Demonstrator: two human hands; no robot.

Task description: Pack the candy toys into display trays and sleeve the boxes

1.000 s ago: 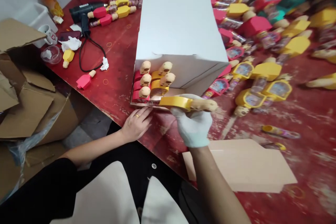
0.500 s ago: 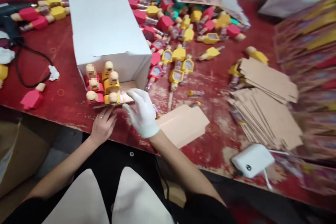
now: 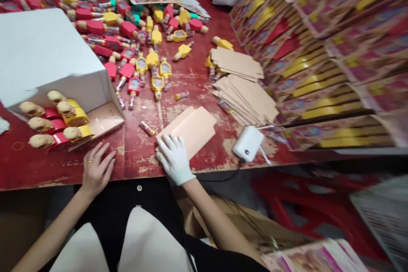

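Observation:
My bare left hand (image 3: pixel 98 167), with a ring on one finger, rests at the table's front edge just below the open white box (image 3: pixel 54 46). Its fingers are apart and hold nothing. Inside the box, red toys (image 3: pixel 58 126) and yellow toys (image 3: pixel 76 112) with round tan heads stand in rows at the left; bare cardboard shows at the right. My right hand (image 3: pixel 174 156), in a white glove, lies with spread fingers on the lower left of a flat tan cardboard piece (image 3: pixel 194 129). A small candy tube (image 3: pixel 147 128) lies left of that piece.
Loose red, yellow and green toys (image 3: pixel 127 29) cover the back left. Folded cardboard pieces (image 3: pixel 250 97) are stacked right of centre, behind a white device (image 3: pixel 248 142) with cables. Packed display boxes (image 3: pixel 318 93) fill the right side. A red stool (image 3: pixel 296 204) stands below the table.
The view has turned right, so the white box appears further left. My right hand has moved from the box's opening onto the flat cardboard. My left hand stays near the box's front edge.

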